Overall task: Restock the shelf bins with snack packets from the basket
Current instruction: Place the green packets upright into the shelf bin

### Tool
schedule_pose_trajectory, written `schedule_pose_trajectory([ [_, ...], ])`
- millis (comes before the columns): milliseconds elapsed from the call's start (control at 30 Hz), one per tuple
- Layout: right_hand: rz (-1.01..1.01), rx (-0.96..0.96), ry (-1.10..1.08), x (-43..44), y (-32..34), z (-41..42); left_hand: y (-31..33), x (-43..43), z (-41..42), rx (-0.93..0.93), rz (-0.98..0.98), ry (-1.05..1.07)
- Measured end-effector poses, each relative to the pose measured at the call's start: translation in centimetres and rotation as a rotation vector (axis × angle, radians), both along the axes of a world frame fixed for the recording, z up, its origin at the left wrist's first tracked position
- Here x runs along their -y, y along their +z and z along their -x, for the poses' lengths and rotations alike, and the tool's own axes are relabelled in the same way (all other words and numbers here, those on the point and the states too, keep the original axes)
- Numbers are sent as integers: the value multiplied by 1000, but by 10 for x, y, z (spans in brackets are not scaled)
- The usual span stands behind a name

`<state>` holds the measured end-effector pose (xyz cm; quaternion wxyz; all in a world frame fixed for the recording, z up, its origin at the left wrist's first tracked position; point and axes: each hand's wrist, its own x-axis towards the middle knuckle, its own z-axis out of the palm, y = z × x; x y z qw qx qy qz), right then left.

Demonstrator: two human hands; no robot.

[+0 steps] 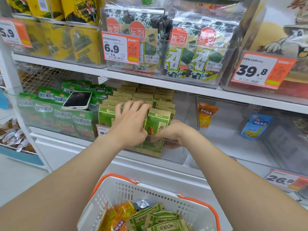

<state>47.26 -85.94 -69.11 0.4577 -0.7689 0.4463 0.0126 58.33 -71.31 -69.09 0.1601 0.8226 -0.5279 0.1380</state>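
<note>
The shelf point(150, 84) runs off both sides of view, and the white basket point(166, 192) below it is cut by the lower edge. Only part of its load shows: loose packets point(155, 219) in green and kraft lying flat, with orange ones beside them. In the clear bin point(173, 152) on the lower shelf, the standing packets point(145, 95) of the same kind are upright in rows running front to back. Their long axis is vertical and their faces are toward the aisle; the hindmost are lost in shadow. The front packet point(158, 124) stands just behind the bin's front wall, between the two hands. The left hand point(131, 122) lies over the packet tops, fingers spread and relaxed, hiding them. The right hand point(173, 130) is at the front packet's right edge, fingers dipped behind the clear wall; whether it pinches the packet I cannot tell. A phone point(77, 100) lies screen up on the neighbouring bin's packets.
</note>
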Motion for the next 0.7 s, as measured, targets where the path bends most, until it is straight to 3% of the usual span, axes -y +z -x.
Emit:
schedule_pose_trajectory([
  [233, 88, 135, -41, 5, -12, -9, -1, 4, 0, 21, -1, 19],
  [433, 369, 192, -70, 7, -10, -9, 5, 4, -2, 89, -30, 18],
  [567, 182, 121, -43, 5, -10, -7, 6, 1, -4, 57, 3, 6],
  [700, 140, 151, -50, 5, -7, -11, 4, -3, -7, 28, 23, -26],
])
